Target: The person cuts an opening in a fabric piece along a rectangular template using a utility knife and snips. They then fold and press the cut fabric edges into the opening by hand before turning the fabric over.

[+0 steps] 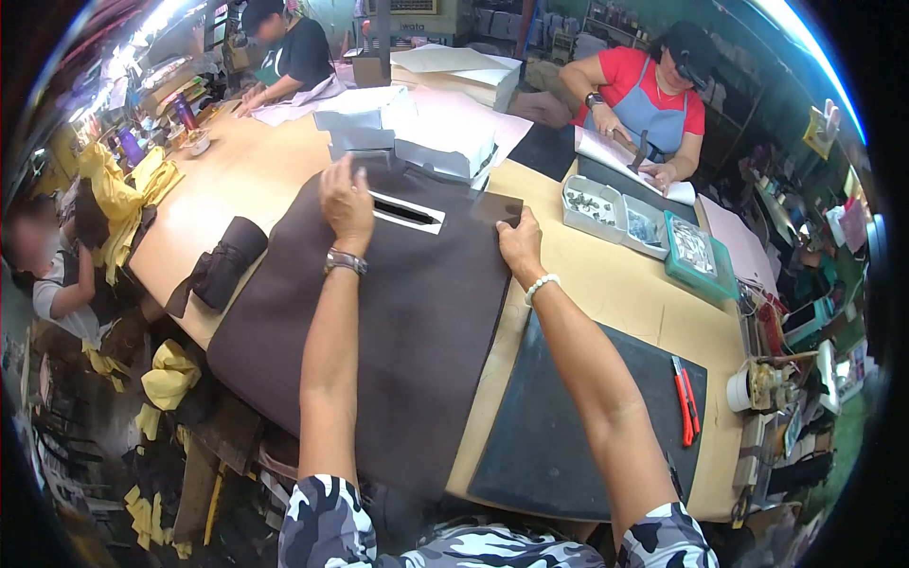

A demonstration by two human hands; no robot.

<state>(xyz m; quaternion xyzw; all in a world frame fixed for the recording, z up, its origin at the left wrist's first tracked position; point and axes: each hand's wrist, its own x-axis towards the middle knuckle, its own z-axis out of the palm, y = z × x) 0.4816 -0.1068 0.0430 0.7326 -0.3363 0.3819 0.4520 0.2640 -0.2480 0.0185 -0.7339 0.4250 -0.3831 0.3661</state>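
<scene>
A large dark brown sheet of material (398, 312) lies across the table in front of me, overhanging its near edge. Near its far end is a long slot with a white border (407, 215) and a dark inside. My left hand (347, 204) is over the sheet at the slot's left end, fingers extended and a little apart, holding nothing. At the sheet's far right corner, my right hand (520, 244) has its thumb and fingers closed on a small brown, see-through-looking rectangular piece (495, 207). My right fingertips are partly hidden beneath it.
A black cutting mat (578, 417) with a red box cutter (684, 402) lies at right. Beyond stand tubs of metal parts (595, 205) and a green plastic box (701, 256). A dark roll (222, 265) lies left, paper stacks (440, 142) ahead. Co-workers sit around the table.
</scene>
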